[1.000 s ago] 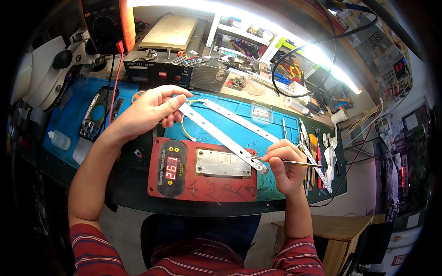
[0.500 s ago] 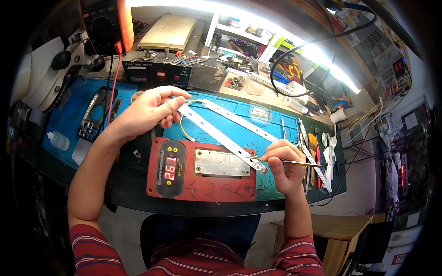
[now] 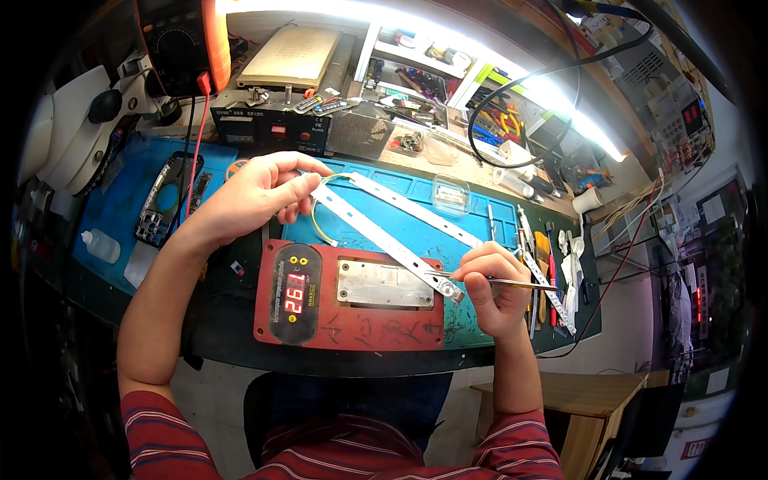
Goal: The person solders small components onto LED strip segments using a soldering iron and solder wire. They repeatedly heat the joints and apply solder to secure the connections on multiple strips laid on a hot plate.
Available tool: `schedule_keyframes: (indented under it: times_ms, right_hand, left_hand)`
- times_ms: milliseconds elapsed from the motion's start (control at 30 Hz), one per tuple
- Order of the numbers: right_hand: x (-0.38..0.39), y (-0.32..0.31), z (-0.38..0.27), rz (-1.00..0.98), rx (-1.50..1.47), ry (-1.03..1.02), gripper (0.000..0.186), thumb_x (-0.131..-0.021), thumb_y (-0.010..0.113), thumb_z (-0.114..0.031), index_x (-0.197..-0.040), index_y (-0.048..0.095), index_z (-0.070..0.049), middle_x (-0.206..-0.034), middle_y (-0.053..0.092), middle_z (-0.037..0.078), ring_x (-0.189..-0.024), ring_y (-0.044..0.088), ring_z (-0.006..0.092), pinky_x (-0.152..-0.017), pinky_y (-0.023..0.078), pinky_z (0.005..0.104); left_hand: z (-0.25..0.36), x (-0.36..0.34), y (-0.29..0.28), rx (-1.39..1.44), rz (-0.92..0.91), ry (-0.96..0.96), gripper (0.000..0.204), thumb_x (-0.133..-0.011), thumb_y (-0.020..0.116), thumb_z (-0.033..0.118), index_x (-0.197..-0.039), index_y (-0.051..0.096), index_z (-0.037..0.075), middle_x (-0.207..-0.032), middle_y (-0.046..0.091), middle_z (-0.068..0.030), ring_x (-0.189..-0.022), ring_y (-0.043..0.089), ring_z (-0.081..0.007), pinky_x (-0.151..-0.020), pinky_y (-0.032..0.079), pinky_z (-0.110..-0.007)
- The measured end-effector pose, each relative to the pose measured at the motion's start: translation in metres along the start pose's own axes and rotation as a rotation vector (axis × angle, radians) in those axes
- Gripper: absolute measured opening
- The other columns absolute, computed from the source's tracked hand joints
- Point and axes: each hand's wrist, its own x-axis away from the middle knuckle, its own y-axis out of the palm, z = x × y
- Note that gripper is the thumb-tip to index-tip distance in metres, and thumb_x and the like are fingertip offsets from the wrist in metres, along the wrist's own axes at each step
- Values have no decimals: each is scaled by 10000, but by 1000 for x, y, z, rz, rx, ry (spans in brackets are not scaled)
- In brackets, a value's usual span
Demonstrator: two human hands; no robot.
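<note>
Item — long white LED strip board (image 3: 376,234), narrow and flat, a yellow wire looped at its upper end. Position: laid slantwise over the blue silicone work mat (image 3: 416,228), its lower end resting on the red hotplate heater (image 3: 352,328) with a steel plate, at the front of the desk. Long axis: upper left to lower right.

Left hand (image 3: 252,196) — fingers clamped on the strip's upper end.
Right hand (image 3: 496,292) — fingers closed around slim metal tweezers (image 3: 480,280), tips at the strip's lower end.

Step, as judged: working a part at the heated end; next move calls for a steady, fine tweezer grip.
</note>
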Motion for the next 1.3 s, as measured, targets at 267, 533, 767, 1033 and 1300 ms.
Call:
schedule_keyframes:
  times_ms: [267, 533, 767, 1033, 1300]
  right_hand:
    - [1, 0, 0, 0, -9, 16, 168, -938, 662, -151, -839, 671, -15, -752, 639, 96, -641, 583, 171, -544, 432, 273]
    - [1, 0, 0, -2, -2, 17, 166, -935, 665, -148, -835, 668, -15, -750, 635, 93, -639, 578, 170, -548, 432, 276]
    - [1, -1, 1, -4, 3, 8, 159, -929, 669, -144, -839, 669, -13, -756, 641, 96, -638, 586, 173, -556, 444, 274]
    - [1, -1, 1, 0, -6, 4, 152, -927, 666, -135, -844, 669, -8, -761, 649, 101, -628, 598, 168, -549, 455, 269]
    - [1, -1, 1, -4, -9, 20, 151, -926, 664, -136, -850, 667, -6, -774, 655, 102, -628, 608, 162, -551, 465, 263]
  left_hand:
    - [0, 0, -1, 9, -14, 4, 295, -1001, 585, 203, -1210, 619, -3, -782, 604, 4, -662, 531, -34, -590, 441, -180]
    - [0, 0, -1, 25, -10, 22, 282, -992, 593, 183, -1201, 623, -5, -785, 603, 7, -670, 531, -38, -588, 438, -184]
    - [1, 0, 0, 21, -10, 33, 263, -992, 595, 187, -1165, 641, -5, -813, 609, 0, -691, 542, -43, -604, 449, -190]
    - [-1, 0, -2, 22, -16, 30, 258, -994, 594, 194, -1151, 644, -4, -827, 619, -3, -732, 565, -45, -644, 467, -188]
    - [-3, -1, -2, 7, -11, 35, 255, -998, 595, 205, -1147, 644, 4, -839, 623, -2, -752, 573, -44, -652, 474, -191]
